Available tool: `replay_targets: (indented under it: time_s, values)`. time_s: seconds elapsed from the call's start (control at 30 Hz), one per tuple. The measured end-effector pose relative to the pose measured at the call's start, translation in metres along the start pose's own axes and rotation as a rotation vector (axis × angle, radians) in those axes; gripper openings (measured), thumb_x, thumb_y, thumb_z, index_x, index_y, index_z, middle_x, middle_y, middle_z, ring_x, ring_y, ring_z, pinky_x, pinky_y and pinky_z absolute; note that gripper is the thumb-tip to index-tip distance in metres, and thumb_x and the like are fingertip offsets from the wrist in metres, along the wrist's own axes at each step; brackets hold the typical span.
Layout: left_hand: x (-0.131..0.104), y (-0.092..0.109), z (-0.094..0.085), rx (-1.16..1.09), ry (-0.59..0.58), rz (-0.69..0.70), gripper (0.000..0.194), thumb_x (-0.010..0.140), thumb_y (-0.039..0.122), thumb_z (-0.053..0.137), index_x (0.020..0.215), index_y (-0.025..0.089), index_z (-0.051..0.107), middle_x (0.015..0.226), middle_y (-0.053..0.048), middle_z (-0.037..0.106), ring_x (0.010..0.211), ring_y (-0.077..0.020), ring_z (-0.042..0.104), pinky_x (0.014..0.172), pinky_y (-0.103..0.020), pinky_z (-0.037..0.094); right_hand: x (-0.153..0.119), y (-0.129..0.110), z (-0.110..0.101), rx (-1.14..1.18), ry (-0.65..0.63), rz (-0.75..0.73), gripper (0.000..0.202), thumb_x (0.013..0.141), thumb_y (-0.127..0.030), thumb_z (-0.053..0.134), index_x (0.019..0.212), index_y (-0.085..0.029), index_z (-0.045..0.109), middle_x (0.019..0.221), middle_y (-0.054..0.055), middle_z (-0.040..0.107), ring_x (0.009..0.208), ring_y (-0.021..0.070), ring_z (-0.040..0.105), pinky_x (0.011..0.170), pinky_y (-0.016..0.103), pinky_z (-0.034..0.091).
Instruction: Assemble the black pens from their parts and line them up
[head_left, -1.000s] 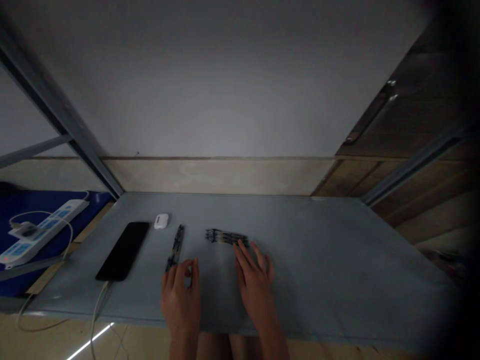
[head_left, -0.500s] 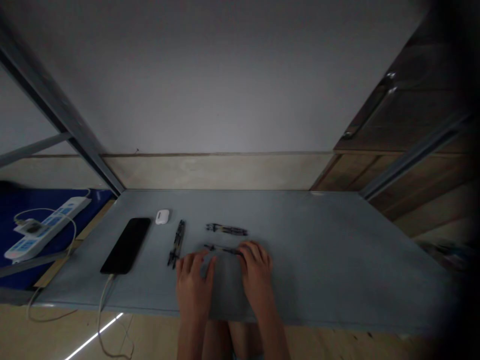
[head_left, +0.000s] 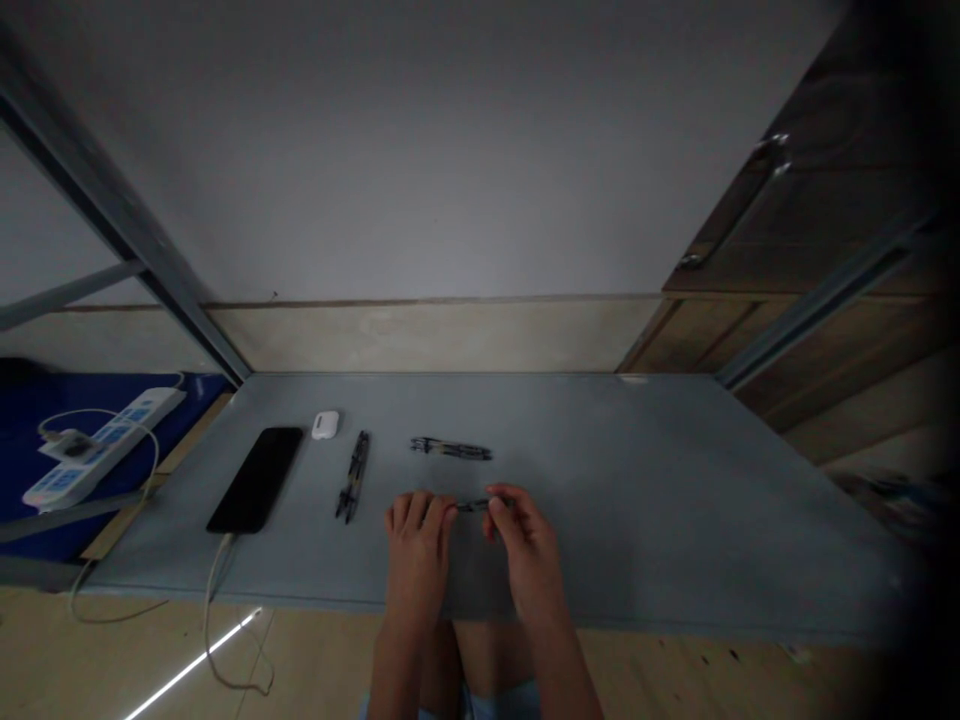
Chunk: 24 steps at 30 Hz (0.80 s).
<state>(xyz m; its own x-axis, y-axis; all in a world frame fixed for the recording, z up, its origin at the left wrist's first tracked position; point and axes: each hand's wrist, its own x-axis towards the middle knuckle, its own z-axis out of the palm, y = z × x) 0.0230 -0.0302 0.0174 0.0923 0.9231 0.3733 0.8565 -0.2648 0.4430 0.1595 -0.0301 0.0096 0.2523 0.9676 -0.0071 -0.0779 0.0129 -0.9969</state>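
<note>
Both hands hold one dark pen point(head_left: 472, 505) level just above the grey table point(head_left: 637, 500). My left hand point(head_left: 417, 545) grips its left end with curled fingers. My right hand point(head_left: 525, 545) pinches its right end between thumb and fingers. Beyond the hands, a small bunch of dark pens point(head_left: 451, 449) lies crosswise on the table. Another pair of dark pens point(head_left: 352, 476) lies lengthwise to the left of my left hand.
A black phone point(head_left: 257, 478) lies at the left with a white cable point(head_left: 217, 560) running off the front edge. A white earbud case point(head_left: 325, 424) sits behind it. A white power strip point(head_left: 97, 447) rests on a blue surface at far left. Wooden cabinet at right.
My right hand drew one pen from the crosswise bunch toward me. My left hand left the lengthwise pens and moved right. Both hands now grip that pen.
</note>
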Motion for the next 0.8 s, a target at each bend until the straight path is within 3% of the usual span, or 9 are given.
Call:
replay_targets:
  time_s: [0.1, 0.2, 0.3, 0.37, 0.43, 0.63, 0.8]
  values:
    - [-0.001, 0.013, 0.009, 0.014, -0.024, 0.028, 0.026, 0.097, 0.019, 0.037, 0.091, 0.021, 0.063, 0.085, -0.006, 0.063, 0.084, -0.0211, 0.054, 0.077, -0.038, 0.039, -0.002, 0.001, 0.011, 0.034, 0.104, 0.062, 0.040, 0.087, -0.051, 0.052, 0.088, -0.014, 0.065, 0.063, 0.000, 0.057, 0.059, 0.0138, 0.052, 0.056, 0.025, 0.043]
    - [-0.003, 0.024, 0.019, 0.027, -0.067, 0.027, 0.026, 0.097, 0.016, 0.036, 0.086, 0.020, 0.060, 0.081, -0.006, 0.063, 0.079, -0.0202, 0.056, 0.072, -0.036, 0.042, -0.003, 0.000, 0.021, 0.096, 0.256, 0.132, 0.043, 0.085, -0.056, 0.052, 0.087, -0.015, 0.065, 0.075, 0.003, 0.062, 0.067, 0.0154, 0.055, 0.061, 0.026, 0.044]
    - [-0.006, 0.032, 0.026, -0.007, -0.135, 0.027, 0.020, 0.097, 0.021, 0.040, 0.093, 0.021, 0.059, 0.082, -0.005, 0.063, 0.077, -0.0179, 0.059, 0.066, -0.030, 0.045, -0.003, -0.007, 0.021, 0.457, 0.280, 0.191, 0.036, 0.079, -0.055, 0.062, 0.084, -0.019, 0.062, 0.077, 0.000, 0.059, 0.071, 0.0142, 0.056, 0.064, 0.025, 0.045]
    - [-0.007, 0.035, 0.027, -0.011, -0.188, 0.060, 0.018, 0.097, 0.026, 0.042, 0.102, 0.023, 0.059, 0.083, -0.002, 0.063, 0.076, -0.0164, 0.060, 0.063, -0.027, 0.046, -0.003, -0.015, 0.015, 0.785, 0.216, 0.218, 0.032, 0.075, -0.051, 0.067, 0.074, -0.021, 0.056, 0.069, -0.004, 0.052, 0.065, 0.0120, 0.052, 0.061, 0.024, 0.045]
    - [-0.008, 0.038, 0.028, 0.006, -0.229, 0.098, 0.018, 0.097, 0.029, 0.043, 0.105, 0.025, 0.059, 0.084, 0.000, 0.064, 0.078, -0.0163, 0.060, 0.063, -0.026, 0.047, -0.002, -0.023, 0.007, 0.954, 0.200, 0.213, 0.035, 0.077, -0.044, 0.069, 0.062, -0.021, 0.046, 0.058, -0.007, 0.038, 0.052, 0.0100, 0.041, 0.055, 0.024, 0.043]
    - [-0.009, 0.049, 0.026, -0.028, -0.355, 0.164, 0.027, 0.098, 0.036, 0.038, 0.088, 0.023, 0.060, 0.082, -0.001, 0.065, 0.077, -0.0166, 0.061, 0.065, -0.027, 0.046, -0.001, -0.028, -0.019, 1.037, 0.287, 0.179, 0.055, 0.085, -0.036, 0.061, 0.053, -0.020, 0.020, 0.046, -0.008, 0.015, 0.043, 0.0104, 0.011, 0.039, 0.024, 0.025]
    - [-0.013, 0.060, 0.027, -0.133, -0.439, 0.171, 0.028, 0.099, 0.036, 0.034, 0.090, 0.025, 0.058, 0.080, -0.001, 0.067, 0.070, -0.0161, 0.063, 0.057, -0.026, 0.040, 0.001, -0.024, -0.035, 1.086, 0.322, 0.263, 0.054, 0.080, -0.019, 0.061, 0.057, -0.020, 0.012, 0.045, -0.009, 0.010, 0.044, 0.0096, 0.005, 0.038, 0.026, 0.016]
